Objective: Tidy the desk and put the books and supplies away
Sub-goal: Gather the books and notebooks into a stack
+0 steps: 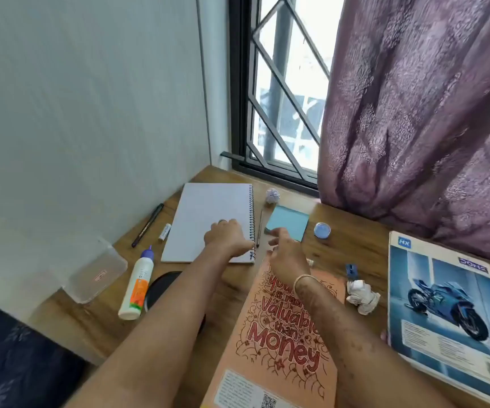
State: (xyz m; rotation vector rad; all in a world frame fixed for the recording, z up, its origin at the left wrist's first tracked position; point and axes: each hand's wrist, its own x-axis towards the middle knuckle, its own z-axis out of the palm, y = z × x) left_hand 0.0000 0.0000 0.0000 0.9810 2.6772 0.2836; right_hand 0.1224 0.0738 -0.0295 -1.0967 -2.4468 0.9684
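Just right of the frame's centre, the right hand (285, 249) hovers over the wooden desk (352, 242), fingers loosely spread and holding nothing, its fingertips at the near-left corner of the blue sticky pad (289, 223). That pad, a square block of matte paper lying flat, sits directly up-frame of the hand. A thin pencil (260, 228) lies just left of it, its long axis running almost straight up the frame, in the narrow gap between the pad and the wire spiral of the white notebook (205, 219). The left hand (226, 235) rests knuckles-up on the notebook's lower right page, fingers bent; whether it grips the edge I cannot tell. The right hand is nearer both pad and pencil, so a pinch onto either looks likeliest. A glossy orange book (279, 343) lies under the right forearm.
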